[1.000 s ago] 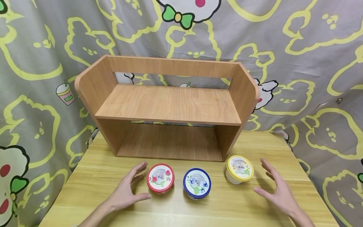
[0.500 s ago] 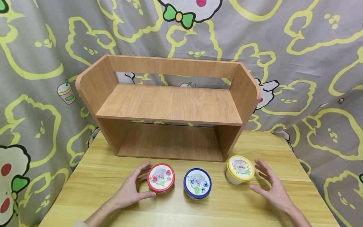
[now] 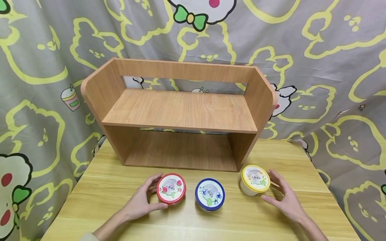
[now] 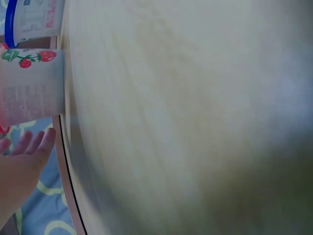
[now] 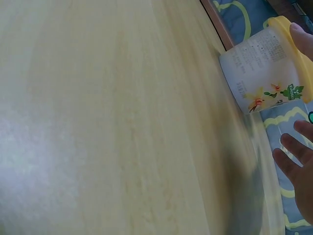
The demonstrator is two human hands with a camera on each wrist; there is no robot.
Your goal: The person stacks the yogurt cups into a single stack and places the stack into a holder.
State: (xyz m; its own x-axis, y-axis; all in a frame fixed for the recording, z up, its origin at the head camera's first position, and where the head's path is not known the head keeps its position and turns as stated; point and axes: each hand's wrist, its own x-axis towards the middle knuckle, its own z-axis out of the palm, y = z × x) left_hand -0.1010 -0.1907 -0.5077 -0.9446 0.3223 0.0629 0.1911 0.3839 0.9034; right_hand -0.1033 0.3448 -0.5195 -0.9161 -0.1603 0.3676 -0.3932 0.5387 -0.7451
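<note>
Red-lidded tub (image 3: 171, 189) and yellow-lidded tub (image 3: 255, 179) are standing left and right on the desk (image 3: 187, 228); left hand (image 3: 141, 203) and right hand (image 3: 285, 200) are hovering beside them, fingers spread; gripping low and evenly seems steadiest.

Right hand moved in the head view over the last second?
Yes: against the wooden shelf, the right hand has moved left, closer to the yellow-lidded cup.

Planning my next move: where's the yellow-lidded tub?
In the head view, the yellow-lidded tub stands on the table right of centre, between the blue-lidded tub and the right hand, near the right end of the shelf.
</note>
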